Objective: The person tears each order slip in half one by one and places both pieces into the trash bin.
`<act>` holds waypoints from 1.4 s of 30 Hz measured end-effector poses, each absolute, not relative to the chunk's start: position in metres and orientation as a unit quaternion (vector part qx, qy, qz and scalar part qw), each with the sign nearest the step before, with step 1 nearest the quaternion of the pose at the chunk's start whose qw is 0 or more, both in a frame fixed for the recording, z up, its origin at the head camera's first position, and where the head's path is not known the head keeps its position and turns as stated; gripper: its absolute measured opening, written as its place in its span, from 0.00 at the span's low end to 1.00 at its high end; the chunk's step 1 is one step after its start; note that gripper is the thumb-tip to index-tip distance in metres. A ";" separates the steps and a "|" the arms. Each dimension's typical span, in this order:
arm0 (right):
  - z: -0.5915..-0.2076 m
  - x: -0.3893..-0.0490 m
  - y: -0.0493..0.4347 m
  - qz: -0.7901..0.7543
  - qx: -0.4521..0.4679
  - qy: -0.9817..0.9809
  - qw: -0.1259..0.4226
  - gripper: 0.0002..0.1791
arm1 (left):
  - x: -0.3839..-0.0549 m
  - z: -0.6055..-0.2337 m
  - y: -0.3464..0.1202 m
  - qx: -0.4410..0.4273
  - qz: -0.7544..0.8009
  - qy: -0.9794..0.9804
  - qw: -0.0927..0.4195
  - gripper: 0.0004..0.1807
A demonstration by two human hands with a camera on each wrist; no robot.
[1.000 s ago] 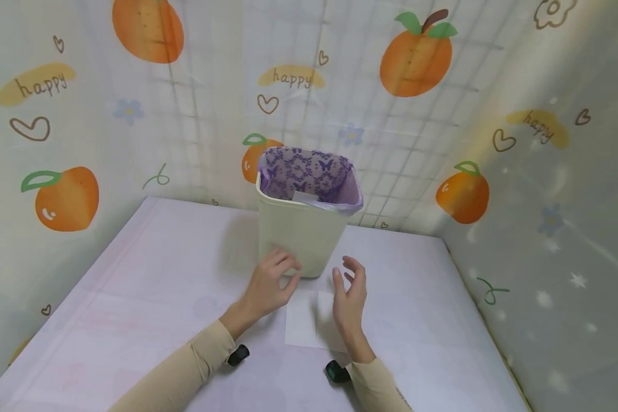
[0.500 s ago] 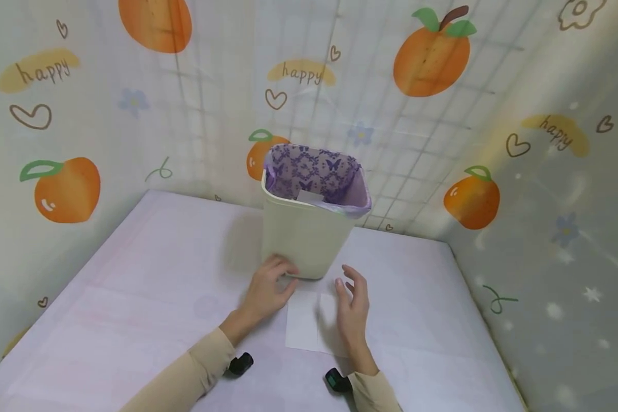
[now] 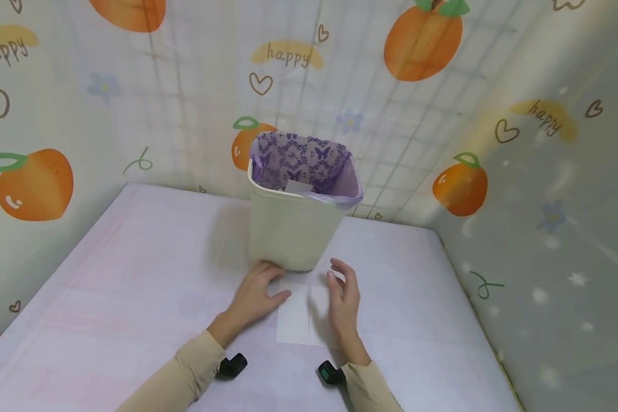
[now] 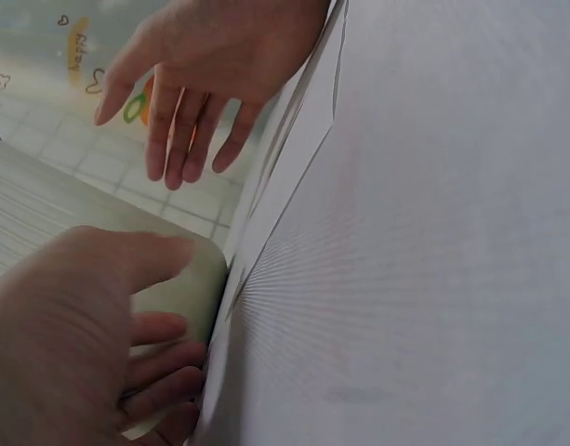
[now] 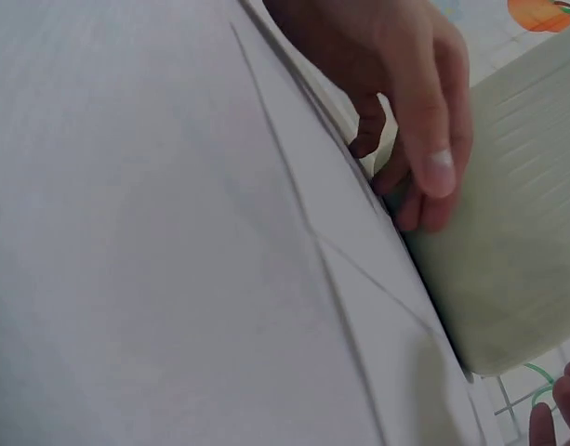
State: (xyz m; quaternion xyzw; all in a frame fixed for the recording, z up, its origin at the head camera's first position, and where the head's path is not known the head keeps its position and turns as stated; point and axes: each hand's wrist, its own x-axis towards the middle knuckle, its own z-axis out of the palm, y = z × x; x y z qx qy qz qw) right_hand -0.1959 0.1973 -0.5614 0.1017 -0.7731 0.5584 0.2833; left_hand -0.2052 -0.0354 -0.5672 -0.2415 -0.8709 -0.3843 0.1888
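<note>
A pale green waste bin (image 3: 288, 229) stands on the table, lined with a purple butterfly-patterned bag (image 3: 309, 157). My left hand (image 3: 252, 294) is low at the bin's front base, thumb spread from relaxed fingers. Its fingertips reach the tabletop beside the bin in the left wrist view, and I see nothing held there. White paper (image 3: 293, 315) lies flat in front of the bin, with a line down its middle; whether this is a fold or two sheets I cannot tell. Over the paper's right part, my right hand (image 3: 345, 303) hovers with loosely bent fingers, holding nothing.
Inside the bin shows a small whitish piece (image 3: 298, 186). Dark wrist devices (image 3: 233, 366) sit at both sleeves. A printed curtain (image 3: 201, 86) with oranges encloses the back and sides of the white table (image 3: 134, 274).
My left hand pinched a thin, pale edge half a second ago; now its thumb has parted from the fingers and the hand is lower. The right hand stays over the paper. The head view shifted slightly.
</note>
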 end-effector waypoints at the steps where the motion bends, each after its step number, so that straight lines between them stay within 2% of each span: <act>1: -0.560 -0.196 0.198 0.557 0.101 -0.774 0.282 0.18 | -0.206 -0.566 -0.035 -0.245 -0.382 -0.873 0.179 0.25; 10: -0.552 -0.197 0.196 0.560 0.114 -0.775 0.269 0.17 | -0.205 -0.562 -0.027 -0.261 -0.357 -0.889 0.118 0.40; 13: -0.546 -0.195 0.191 0.553 0.119 -0.778 0.274 0.16 | -0.205 -0.562 -0.025 -0.258 -0.371 -0.886 0.101 0.35; 19: -0.539 -0.191 0.184 0.561 0.124 -0.775 0.264 0.16 | -0.204 -0.565 -0.027 -0.261 -0.396 -0.877 0.077 0.15; 27: -0.556 -0.192 0.186 0.561 0.106 -0.787 0.233 0.13 | -0.199 -0.570 -0.033 -0.210 -0.459 -0.861 0.060 0.11; 34: -0.558 -0.191 0.189 0.522 0.117 -0.819 0.206 0.09 | -0.194 -0.564 -0.036 -0.122 -0.530 -0.834 0.086 0.03; 42: -0.554 -0.184 0.191 0.464 0.161 -0.839 0.233 0.11 | -0.196 -0.561 -0.032 -0.053 -0.597 -0.795 0.096 0.07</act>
